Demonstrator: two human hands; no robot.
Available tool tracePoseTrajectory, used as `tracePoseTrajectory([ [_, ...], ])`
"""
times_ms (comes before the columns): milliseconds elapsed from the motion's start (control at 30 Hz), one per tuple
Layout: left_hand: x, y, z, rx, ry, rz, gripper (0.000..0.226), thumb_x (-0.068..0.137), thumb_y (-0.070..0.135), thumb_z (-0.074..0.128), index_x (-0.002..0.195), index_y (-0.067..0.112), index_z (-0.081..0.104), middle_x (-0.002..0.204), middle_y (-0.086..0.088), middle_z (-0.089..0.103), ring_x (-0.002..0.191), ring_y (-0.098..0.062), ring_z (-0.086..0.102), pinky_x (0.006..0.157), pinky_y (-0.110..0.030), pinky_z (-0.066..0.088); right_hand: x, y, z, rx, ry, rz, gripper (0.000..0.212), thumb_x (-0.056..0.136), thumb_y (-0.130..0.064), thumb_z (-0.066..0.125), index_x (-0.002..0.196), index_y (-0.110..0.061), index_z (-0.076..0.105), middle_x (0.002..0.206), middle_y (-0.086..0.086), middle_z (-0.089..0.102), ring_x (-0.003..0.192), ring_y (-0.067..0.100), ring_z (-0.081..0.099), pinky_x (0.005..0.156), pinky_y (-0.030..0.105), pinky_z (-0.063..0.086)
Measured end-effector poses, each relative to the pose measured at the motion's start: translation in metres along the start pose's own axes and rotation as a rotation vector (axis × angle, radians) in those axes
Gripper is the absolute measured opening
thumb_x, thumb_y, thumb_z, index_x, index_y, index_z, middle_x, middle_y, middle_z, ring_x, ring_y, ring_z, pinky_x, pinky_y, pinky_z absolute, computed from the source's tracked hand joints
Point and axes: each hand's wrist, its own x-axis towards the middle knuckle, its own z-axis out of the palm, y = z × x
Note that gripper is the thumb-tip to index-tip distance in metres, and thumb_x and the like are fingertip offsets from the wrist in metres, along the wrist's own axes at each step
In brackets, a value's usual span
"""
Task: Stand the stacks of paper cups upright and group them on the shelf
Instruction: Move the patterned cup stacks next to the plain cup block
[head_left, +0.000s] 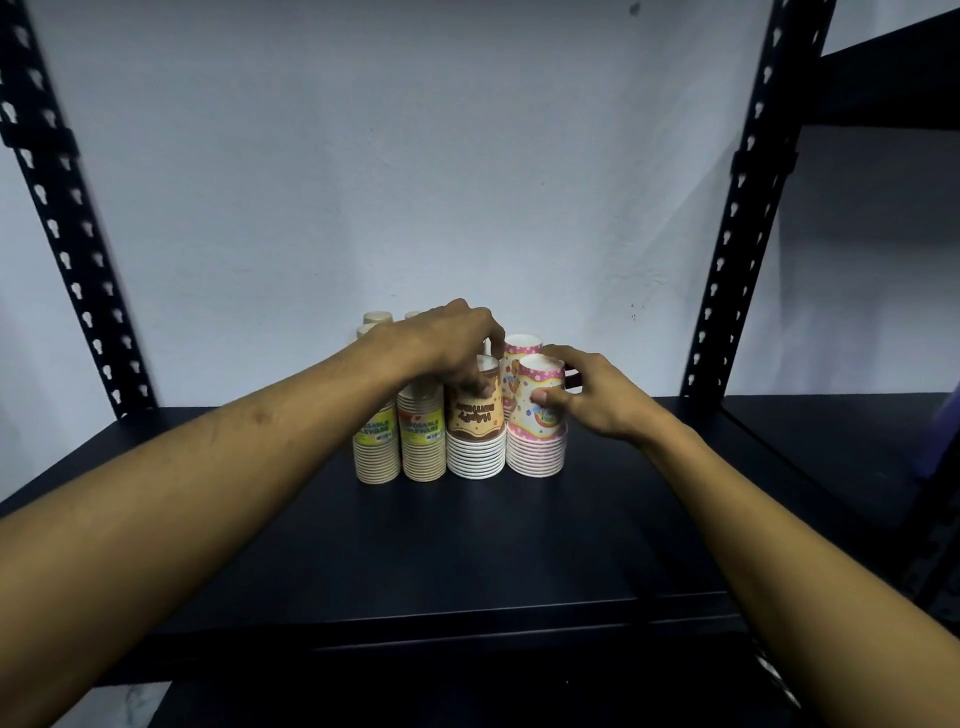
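Several stacks of paper cups stand upside down in a tight group on the dark shelf (467, 545). In the front row are two beige stacks with yellow labels (376, 447) (423, 441), a brown and white stack (475, 441) and a pink stack (537, 436). More stacks stand behind, among them a second pink one (519, 345) and beige ones (376, 318), partly hidden by my arm. My left hand (452, 343) reaches over the group and grips the top of the brown and white stack. My right hand (592, 395) holds the pink stack from its right side, thumb on its front.
Black perforated uprights (67, 234) (748, 218) frame the shelf left and right, with a pale wall behind. A second dark rack (883, 312) stands to the right. The shelf's front edge (441, 618) runs below my forearms.
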Motion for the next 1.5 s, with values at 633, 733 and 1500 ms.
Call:
tracePoseTrajectory([
  [633, -0.004, -0.004, 0.004, -0.011, 0.029, 0.017, 0.060, 0.074, 0.048, 0.083, 0.127, 0.032, 0.060, 0.128, -0.005, 0.062, 0.114, -0.027, 0.060, 0.093, -0.047, 0.053, -0.007, 0.002, 0.007, 0.065, 0.058, 0.003, 0.062, 0.086, -0.025, 0.078, 0.140, -0.023, 0.048, 0.128, 0.000, 0.061, 0.110, 0.019, 0.063, 0.091, 0.038, 0.056],
  [733, -0.008, -0.005, 0.007, 0.017, 0.047, 0.035, 0.059, 0.078, 0.049, 0.079, 0.130, 0.032, 0.058, 0.129, -0.004, 0.063, 0.116, -0.027, 0.059, 0.092, -0.047, 0.053, -0.013, 0.001, 0.011, 0.113, 0.087, 0.020, 0.063, 0.088, -0.025, 0.075, 0.143, -0.022, 0.044, 0.122, -0.005, 0.056, 0.110, 0.016, 0.060, 0.087, 0.030, 0.053],
  [1500, -0.085, -0.096, 0.070, -1.438, 0.735, -0.463, 0.073, 0.098, 0.067, 0.035, 0.155, 0.020, 0.037, 0.160, 0.006, 0.036, 0.148, -0.011, 0.030, 0.121, -0.033, 0.023, -0.025, 0.021, 0.043, 0.636, 0.244, 0.344, 0.113, 0.068, -0.096, 0.028, 0.151, -0.021, 0.042, 0.154, 0.004, 0.047, 0.142, 0.024, 0.043, 0.121, 0.053, 0.026],
])
